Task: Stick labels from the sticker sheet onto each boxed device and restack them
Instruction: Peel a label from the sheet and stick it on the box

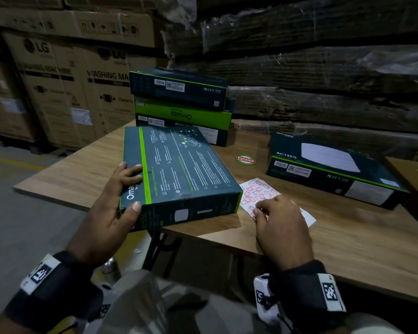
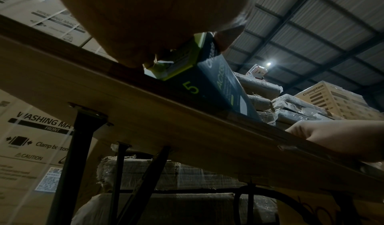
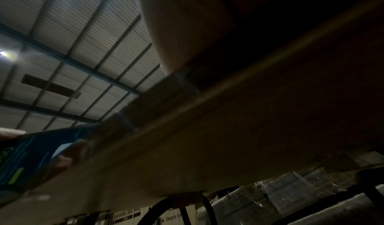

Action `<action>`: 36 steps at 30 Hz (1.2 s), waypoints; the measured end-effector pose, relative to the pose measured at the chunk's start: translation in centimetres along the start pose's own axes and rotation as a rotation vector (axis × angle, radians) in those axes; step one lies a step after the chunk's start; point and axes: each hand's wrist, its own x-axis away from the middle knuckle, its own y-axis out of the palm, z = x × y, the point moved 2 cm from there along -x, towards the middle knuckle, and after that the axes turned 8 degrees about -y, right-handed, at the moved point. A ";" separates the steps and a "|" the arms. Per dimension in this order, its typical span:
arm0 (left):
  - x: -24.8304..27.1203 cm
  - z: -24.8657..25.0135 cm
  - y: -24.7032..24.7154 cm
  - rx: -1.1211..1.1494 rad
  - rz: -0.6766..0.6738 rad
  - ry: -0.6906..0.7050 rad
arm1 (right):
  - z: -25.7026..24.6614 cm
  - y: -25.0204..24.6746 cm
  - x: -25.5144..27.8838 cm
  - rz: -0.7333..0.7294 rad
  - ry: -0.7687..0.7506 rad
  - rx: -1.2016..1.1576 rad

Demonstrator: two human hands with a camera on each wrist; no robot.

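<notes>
A dark Omada box (image 1: 179, 174) with a green stripe lies back side up on the wooden table (image 1: 348, 237), its near left corner past the table's edge. My left hand (image 1: 127, 189) grips that corner, fingers on top and thumb on the near side. The left wrist view shows the same box (image 2: 209, 87) from below, under my palm. A white sticker sheet (image 1: 258, 191) with red labels lies right of the box. My right hand (image 1: 263, 212) rests on it, curled fingertips picking at its near part. Whether a label is lifted is hidden.
A stack of several Omada boxes (image 1: 179, 92) stands at the table's back. One more box (image 1: 328, 165) lies at the right. A round red-green sticker (image 1: 245, 160) sits on the tabletop. LG cartons (image 1: 58, 80) and wrapped stacks (image 1: 323, 68) stand behind the table.
</notes>
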 end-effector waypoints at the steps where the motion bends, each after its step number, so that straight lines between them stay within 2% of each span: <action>1: 0.0 0.0 0.0 -0.003 -0.002 -0.003 | -0.3 0.1 0.0 0.005 0.012 0.019; 14: 0.0 -0.1 0.0 -0.007 0.003 0.001 | -1.4 -0.2 -0.1 0.033 0.160 0.065; 30: 0.0 0.0 0.1 0.006 0.007 0.003 | -1.9 1.0 -0.5 -0.059 0.185 0.182; 36: 0.0 0.0 0.1 0.003 0.004 0.010 | -1.6 1.0 -0.5 -0.050 0.189 0.123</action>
